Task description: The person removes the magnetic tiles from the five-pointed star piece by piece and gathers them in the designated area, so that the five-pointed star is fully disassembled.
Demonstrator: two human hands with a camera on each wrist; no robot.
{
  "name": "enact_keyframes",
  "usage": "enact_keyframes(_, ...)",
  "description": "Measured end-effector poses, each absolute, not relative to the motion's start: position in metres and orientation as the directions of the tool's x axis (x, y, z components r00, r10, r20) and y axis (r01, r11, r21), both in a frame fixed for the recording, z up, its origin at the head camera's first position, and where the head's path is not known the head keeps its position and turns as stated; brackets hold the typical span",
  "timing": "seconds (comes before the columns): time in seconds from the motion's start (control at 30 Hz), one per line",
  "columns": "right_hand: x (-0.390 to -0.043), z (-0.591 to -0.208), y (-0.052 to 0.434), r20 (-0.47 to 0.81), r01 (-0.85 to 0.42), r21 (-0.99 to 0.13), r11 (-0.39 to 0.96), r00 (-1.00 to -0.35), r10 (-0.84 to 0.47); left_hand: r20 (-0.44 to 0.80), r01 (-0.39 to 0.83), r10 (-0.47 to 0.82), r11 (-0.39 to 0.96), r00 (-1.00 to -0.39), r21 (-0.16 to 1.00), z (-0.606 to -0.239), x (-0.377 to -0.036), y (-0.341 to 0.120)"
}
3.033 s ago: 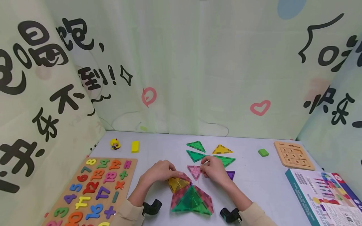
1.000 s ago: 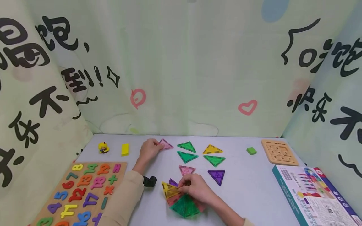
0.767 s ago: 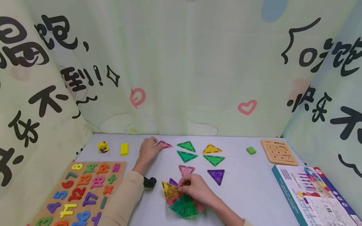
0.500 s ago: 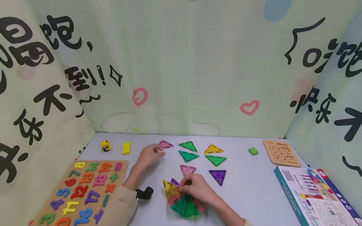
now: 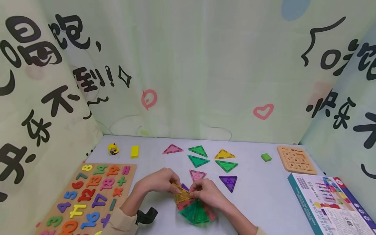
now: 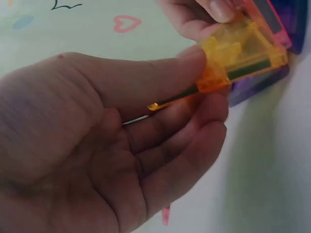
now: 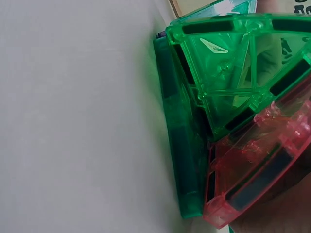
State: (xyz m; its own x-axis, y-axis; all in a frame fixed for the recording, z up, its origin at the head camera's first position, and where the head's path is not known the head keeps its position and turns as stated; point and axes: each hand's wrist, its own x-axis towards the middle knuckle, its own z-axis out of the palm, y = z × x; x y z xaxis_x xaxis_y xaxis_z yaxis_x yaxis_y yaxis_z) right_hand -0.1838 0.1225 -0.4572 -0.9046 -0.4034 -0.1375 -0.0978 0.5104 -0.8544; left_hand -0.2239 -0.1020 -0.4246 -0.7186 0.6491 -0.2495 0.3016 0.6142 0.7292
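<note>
A small stack of clear magnetic triangle tiles [image 5: 196, 212] in green and pink sits on the grey table [image 5: 264, 195] in front of me. On its far side a yellow tile [image 5: 181, 195] stands tilted, with a purple tile [image 5: 185, 187] behind it. My left hand [image 5: 174, 183] pinches the yellow tile [image 6: 238, 53] between thumb and fingers. My right hand [image 5: 194, 192] pinches its other corner. In the right wrist view, a green tile [image 7: 218, 82] and a pink tile [image 7: 262, 179] fill the frame up close.
Several loose triangles lie beyond: pink [image 5: 172, 149], green [image 5: 198, 150], yellow [image 5: 224, 154], pink [image 5: 197, 174], purple [image 5: 228, 182]. A number puzzle board [image 5: 88, 195] is at the left. A yellow block [image 5: 134, 151], green block [image 5: 266, 157], wooden sliding puzzle [image 5: 296, 160] and printed box [image 5: 332, 202] lie around. Curtains close three sides.
My left hand let go of the pink triangle at the far side and came back to pinch the yellow tile. My right hand stayed on the yellow tile.
</note>
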Motion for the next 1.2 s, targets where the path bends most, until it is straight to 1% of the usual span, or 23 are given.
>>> enact_keyframes(0.2,-0.183,-0.456,0.122,-0.167,-0.087,-0.842,0.532,-0.897,-0.41,-0.239,0.264,0.642,0.585,-0.729,0.767,-0.431,-0.224,-0.106)
enact_keyframes(0.47,-0.183,-0.456,0.123,-0.181,-0.077,-0.841,0.536,-0.893,-0.411,-0.236,0.197,0.651,0.519,-0.721,0.831,-0.44,-0.228,-0.113)
enact_keyframes(0.6,-0.183,-0.455,0.123,-0.18,-0.081,-0.835,0.544,-0.895,-0.409,-0.247,0.139,0.656,0.478,-0.713,0.867,-0.443,-0.231,-0.117)
enact_keyframes(0.7,-0.182,-0.455,0.124,-0.184,-0.078,-0.835,0.545,-0.894,-0.409,-0.242,0.071,0.655,0.414,-0.716,0.908,-0.445,-0.235,-0.121)
enact_keyframes(0.77,-0.182,-0.454,0.123,-0.189,-0.077,-0.834,0.546,-0.89,-0.414,-0.227,0.035,0.632,0.374,-0.741,0.927,-0.444,-0.238,-0.125)
enact_keyframes(0.87,-0.182,-0.454,0.124,-0.203,-0.068,-0.834,0.548,-0.885,-0.418,-0.201,0.013,0.549,0.36,-0.811,0.933,-0.444,-0.242,-0.129)
enact_keyframes(0.97,-0.182,-0.454,0.124,-0.204,-0.067,-0.831,0.552,-0.886,-0.415,-0.174,0.023,0.422,0.423,-0.89,0.906,-0.446,-0.247,-0.131)
enact_keyframes(1.03,-0.182,-0.454,0.124,-0.201,-0.072,-0.829,0.554,-0.887,-0.415,-0.168,0.01,0.334,0.471,-0.928,0.882,-0.449,-0.251,-0.13)
enact_keyframes(1.13,-0.182,-0.455,0.123,-0.196,-0.078,-0.828,0.555,-0.887,-0.418,-0.166,-0.025,0.226,0.518,-0.96,0.855,-0.455,-0.259,-0.129)
enact_keyframes(1.2,-0.182,-0.455,0.123,-0.192,-0.085,-0.826,0.557,-0.888,-0.419,-0.154,-0.034,0.182,0.536,-0.971,0.844,-0.46,-0.265,-0.128)
